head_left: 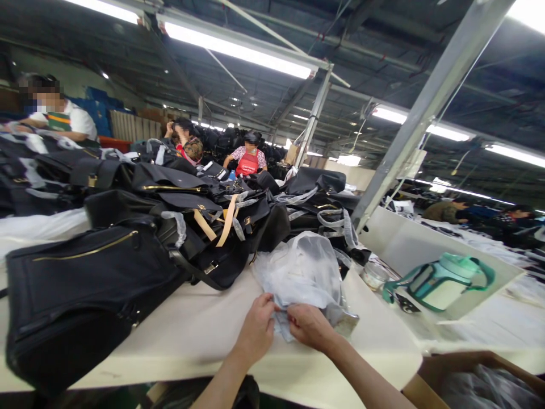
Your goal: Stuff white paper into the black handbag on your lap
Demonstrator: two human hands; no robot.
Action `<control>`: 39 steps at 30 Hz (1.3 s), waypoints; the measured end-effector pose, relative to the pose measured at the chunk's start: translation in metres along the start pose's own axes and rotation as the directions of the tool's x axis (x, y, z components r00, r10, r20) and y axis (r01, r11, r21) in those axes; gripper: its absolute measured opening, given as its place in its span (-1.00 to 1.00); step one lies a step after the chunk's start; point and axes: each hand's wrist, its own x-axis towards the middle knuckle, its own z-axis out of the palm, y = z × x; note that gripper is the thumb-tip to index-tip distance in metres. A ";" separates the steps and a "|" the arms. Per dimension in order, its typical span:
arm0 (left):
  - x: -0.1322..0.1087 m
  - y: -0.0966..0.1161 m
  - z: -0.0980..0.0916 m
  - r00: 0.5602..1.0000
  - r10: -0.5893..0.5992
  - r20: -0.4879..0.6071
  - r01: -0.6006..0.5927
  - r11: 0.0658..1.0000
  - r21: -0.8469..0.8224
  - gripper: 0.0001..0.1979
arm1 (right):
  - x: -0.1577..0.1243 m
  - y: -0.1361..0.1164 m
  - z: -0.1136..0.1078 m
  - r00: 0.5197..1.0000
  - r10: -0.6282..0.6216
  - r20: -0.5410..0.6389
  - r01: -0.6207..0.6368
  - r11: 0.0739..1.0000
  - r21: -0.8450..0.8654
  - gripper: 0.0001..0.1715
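A crumpled, see-through white plastic bag [304,267] lies on the cream-covered table [191,324] in front of me. At its near edge, my left hand [259,324] has its fingers closed on the plastic. Just to the right, my right hand [309,324] is curled into a pinch on the same edge. Thin bluish-white layers show between the two hands; whether anything is inside them I cannot tell. A large black bag [93,272] with a gold zipper lies on its side to the left of my hands, apart from them.
Behind the plastic, black bags [170,182] with wrapped handles are piled across the table. A metal post [426,119] slants up at right. Beyond it stand a clear jar [374,275] and a green jug [447,278]. A cardboard box [460,363] holds plastic at lower right. Several people sit behind.
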 end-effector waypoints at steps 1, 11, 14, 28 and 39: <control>0.000 0.000 0.000 1.000 -0.001 -0.002 0.001 1.000 -0.003 -0.56 | 0.001 0.002 -0.001 1.000 0.008 0.002 -0.008 1.000 0.024 -0.87; -0.001 0.001 0.001 0.998 0.033 -0.049 -0.034 0.999 -0.022 -0.57 | 0.009 0.015 -0.011 0.990 0.100 0.098 -0.125 0.947 0.295 -0.84; -0.002 0.003 0.002 0.997 0.064 -0.044 -0.065 0.998 -0.011 -0.53 | 0.012 0.019 -0.011 0.974 0.130 0.184 -0.191 0.910 0.367 -0.86; -0.007 0.010 -0.002 0.992 0.112 0.062 -0.118 0.987 0.107 -0.48 | 0.014 0.012 -0.032 0.917 0.160 0.365 -0.335 0.805 0.489 -0.82; -0.007 0.011 0.000 0.990 0.118 0.078 -0.130 0.977 0.167 -0.42 | 0.022 0.021 -0.027 0.902 0.132 0.410 -0.329 0.825 0.460 -0.74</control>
